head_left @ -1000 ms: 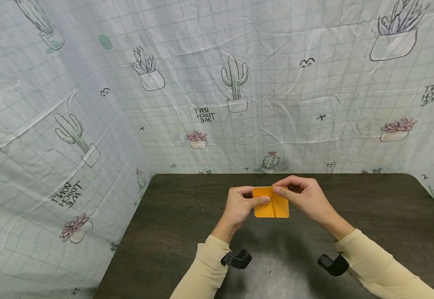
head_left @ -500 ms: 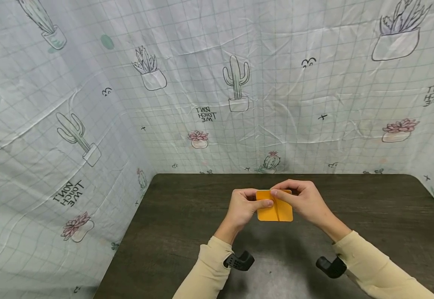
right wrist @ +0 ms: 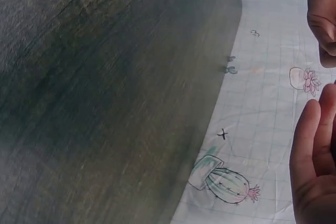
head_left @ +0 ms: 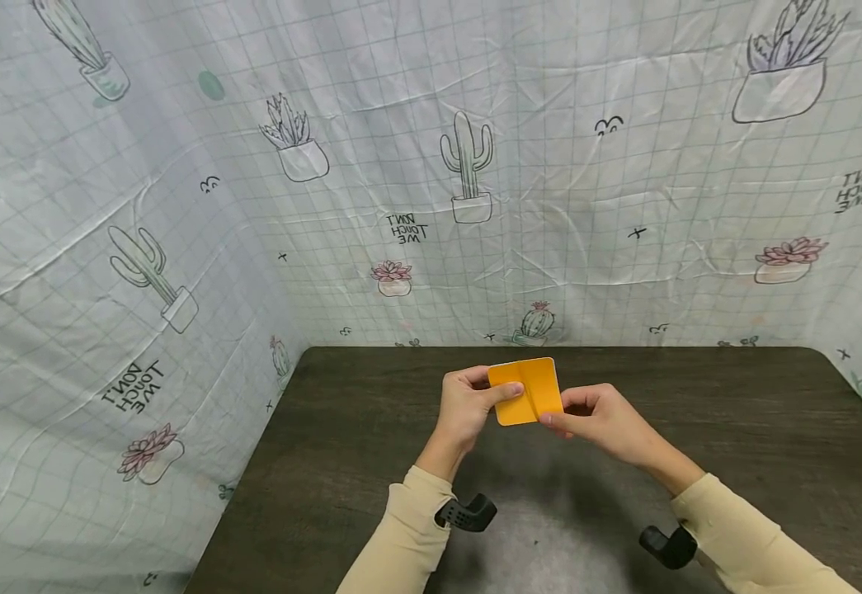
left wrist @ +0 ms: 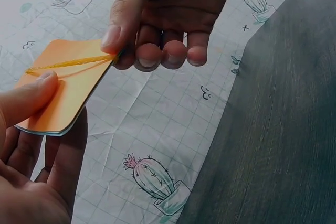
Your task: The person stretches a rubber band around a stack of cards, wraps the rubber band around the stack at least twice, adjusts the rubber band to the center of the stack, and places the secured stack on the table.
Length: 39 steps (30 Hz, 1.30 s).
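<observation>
My left hand (head_left: 463, 412) holds a small square orange booklet (head_left: 542, 378) with rounded corners above the table, thumb on the front and fingers behind. A thin yellow cord (left wrist: 73, 65) runs across its cover in the left wrist view, the left thumb lying beside it. My right hand (head_left: 616, 425) pinches the booklet's lower right edge at the cord's end, thumb in front. In the left wrist view its other fingers (left wrist: 173, 53) curl loosely. The right wrist view catches only parts of both hands at its right border; the booklet is out of sight there.
Beneath the hands is a dark wood-grain table (head_left: 371, 445). A pale cactus-print curtain (head_left: 579, 247) rises behind it and along both sides. Black wrist devices (head_left: 468, 513) sit on both sleeved forearms.
My right hand has slid from the booklet's top edge down to its lower right edge. The booklet has tilted, its right side rising, and shifted slightly left with my left hand.
</observation>
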Available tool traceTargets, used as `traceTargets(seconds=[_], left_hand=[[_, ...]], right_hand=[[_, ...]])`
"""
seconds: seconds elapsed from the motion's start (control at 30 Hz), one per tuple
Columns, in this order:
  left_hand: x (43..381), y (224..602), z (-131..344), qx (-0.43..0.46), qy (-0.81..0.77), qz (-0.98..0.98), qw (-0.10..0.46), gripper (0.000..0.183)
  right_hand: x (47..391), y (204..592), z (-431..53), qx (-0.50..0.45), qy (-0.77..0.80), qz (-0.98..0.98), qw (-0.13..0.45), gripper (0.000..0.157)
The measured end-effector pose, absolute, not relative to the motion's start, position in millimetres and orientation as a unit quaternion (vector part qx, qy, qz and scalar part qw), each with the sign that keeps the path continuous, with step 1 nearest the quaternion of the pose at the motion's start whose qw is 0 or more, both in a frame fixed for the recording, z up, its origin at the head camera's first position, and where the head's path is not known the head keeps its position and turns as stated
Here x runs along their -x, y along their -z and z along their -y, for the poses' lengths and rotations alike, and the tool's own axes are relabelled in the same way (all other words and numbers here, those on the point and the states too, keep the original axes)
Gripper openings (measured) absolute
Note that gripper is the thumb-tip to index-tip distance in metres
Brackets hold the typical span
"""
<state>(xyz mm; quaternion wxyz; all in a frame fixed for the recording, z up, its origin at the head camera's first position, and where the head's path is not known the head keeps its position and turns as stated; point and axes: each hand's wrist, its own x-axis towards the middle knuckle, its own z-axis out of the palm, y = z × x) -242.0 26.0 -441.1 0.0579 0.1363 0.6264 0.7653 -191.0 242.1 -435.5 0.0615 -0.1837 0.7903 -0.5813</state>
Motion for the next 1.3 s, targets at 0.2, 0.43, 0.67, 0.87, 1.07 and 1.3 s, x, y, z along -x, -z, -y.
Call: traceTargets(seconds=[0.2,0.43,0.67,0.87,1.07,1.3], left_hand=[[243,439,-27,-0.139,-0.771,-0.62,0.044,0.02],[242,438,-29,-0.133,-0.771,-0.621,0.041,0.02],[242,442,-29,-0.124,-0.773,-0.621,0.032,0.019],[240,443,-31,-0.122,-0.777,-0.617,0.026,0.018],[238,443,-34,-0.139,-0.773,-0.617,0.035,0.018],[241,442,-29,-0.151,-0.767,-0.621,0.056,0.018]], right_hand=[[192,441,-239,0.189,0.611,-0.764,0.085,0.022],[192,443,-232,0.16,0.624,-0.759,0.093,0.024],[193,443,-228,0.143,0.643,-0.743,0.117,0.026],[191,443,-227,0.131,0.656,-0.733,0.124,0.028],[190,446,-218,0.147,0.659,-0.727,0.122,0.027],[189,443,-220,0.135,0.653,-0.733,0.137,0.03]])
